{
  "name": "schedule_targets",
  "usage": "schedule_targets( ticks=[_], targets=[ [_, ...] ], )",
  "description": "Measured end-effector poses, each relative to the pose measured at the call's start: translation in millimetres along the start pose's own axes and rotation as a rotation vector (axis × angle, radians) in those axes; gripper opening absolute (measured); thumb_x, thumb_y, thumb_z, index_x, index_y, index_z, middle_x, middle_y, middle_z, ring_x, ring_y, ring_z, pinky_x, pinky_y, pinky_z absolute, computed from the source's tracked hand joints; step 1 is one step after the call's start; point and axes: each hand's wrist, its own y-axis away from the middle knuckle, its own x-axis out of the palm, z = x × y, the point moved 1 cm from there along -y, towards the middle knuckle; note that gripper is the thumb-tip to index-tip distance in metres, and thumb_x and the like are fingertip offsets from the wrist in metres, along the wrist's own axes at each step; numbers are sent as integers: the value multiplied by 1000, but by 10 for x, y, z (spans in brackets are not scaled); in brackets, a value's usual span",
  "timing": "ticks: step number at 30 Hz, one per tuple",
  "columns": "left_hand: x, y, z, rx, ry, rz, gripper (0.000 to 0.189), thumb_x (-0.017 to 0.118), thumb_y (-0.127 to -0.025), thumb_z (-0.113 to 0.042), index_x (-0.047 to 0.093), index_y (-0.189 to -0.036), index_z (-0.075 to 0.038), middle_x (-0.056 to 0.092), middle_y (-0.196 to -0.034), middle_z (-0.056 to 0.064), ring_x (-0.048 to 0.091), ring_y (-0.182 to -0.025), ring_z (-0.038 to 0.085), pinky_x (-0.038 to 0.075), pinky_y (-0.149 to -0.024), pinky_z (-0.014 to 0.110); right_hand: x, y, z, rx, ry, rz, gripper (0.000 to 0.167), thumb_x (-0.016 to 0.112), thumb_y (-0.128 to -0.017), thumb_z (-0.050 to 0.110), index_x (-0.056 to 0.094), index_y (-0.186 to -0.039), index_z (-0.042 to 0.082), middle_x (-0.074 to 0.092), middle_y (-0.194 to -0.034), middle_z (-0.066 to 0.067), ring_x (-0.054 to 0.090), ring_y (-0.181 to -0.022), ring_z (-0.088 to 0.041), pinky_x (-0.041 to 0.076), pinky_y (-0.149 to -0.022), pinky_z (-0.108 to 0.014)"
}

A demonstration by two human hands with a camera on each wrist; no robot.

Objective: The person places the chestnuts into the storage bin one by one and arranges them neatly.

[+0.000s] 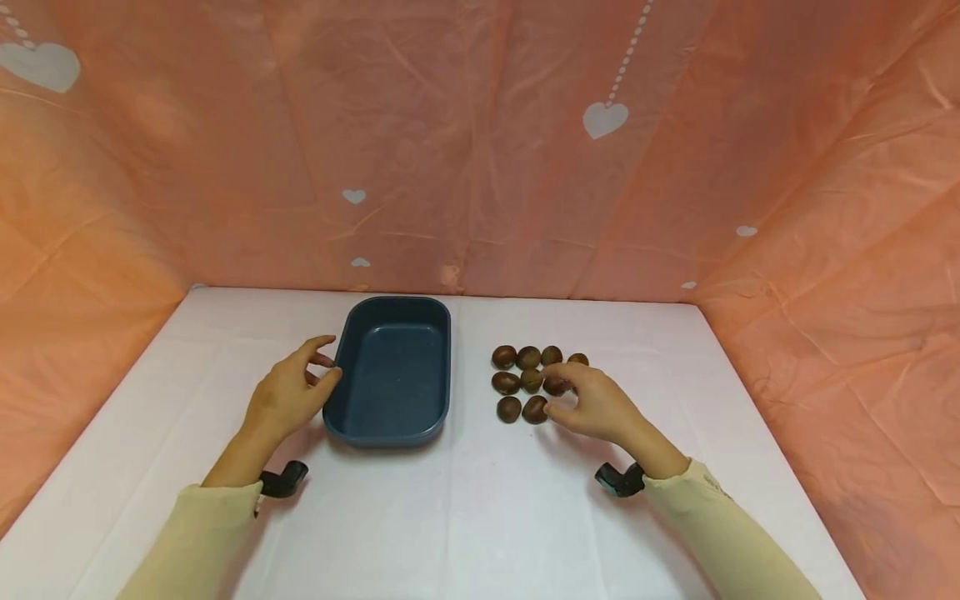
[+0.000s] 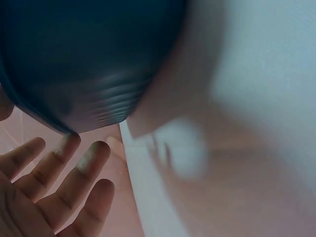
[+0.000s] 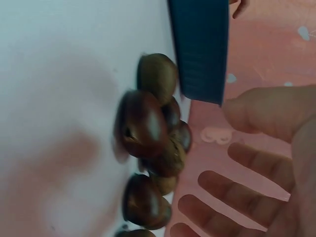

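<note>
Dark-blue, the tray [image 1: 396,375] on the left holds no chestnuts; all visible chestnuts [image 1: 506,383] lie right of it, so work seems barely begun. The left hand [image 1: 288,396], by the tray's left rim, and right hand [image 1: 596,407], over the rightmost chestnuts, have spread fingers gripping nothing.

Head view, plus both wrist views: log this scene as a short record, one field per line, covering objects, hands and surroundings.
Tray: dark blue, on the white tabletop
Chestnuts: brown, at least nine showing, in rough rows right of the tray; some partly hidden by a hand
Left hand: at the tray's left rim, fingers apart; contact unclear
Right hand: over the right part of the chestnuts, holding nothing
Sleeves: pale yellow
Backdrop: orange, with pale hearts
</note>
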Motion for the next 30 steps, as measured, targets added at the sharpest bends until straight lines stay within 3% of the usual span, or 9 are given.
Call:
schedule_targets(
  ticks=[5,19,30],
  targets=[
    [31,-11,23,-17,22,11,52,54,-93,-28,44,-142,-13,65,-117,13,67,-91,26,45,-68,32,102,-3,-9,-13,-11,34,37,74,-76,16,66,-112,10,69,-103,-3,65,-88,-21,51,-79,-40],
    [103,-44,68,-41,42,21,50,52,-91,-23,45,-140,-12,64,-115,14,67,-92,26,45,-70,33,247,10,-15,-22,91,77,40,74,-73,13,65,-112,7,66,-104,-4,60,-91,-18,50,-81,-35],
    [128,-84,61,-23,48,-1,49,52,-91,-22,46,-138,-12,64,-112,14,67,-89,26,44,-68,32,295,-22,-16,21,175,82,39,76,-73,17,66,-110,11,64,-103,-2,54,-82,-11,48,-71,-29]
  ],
)
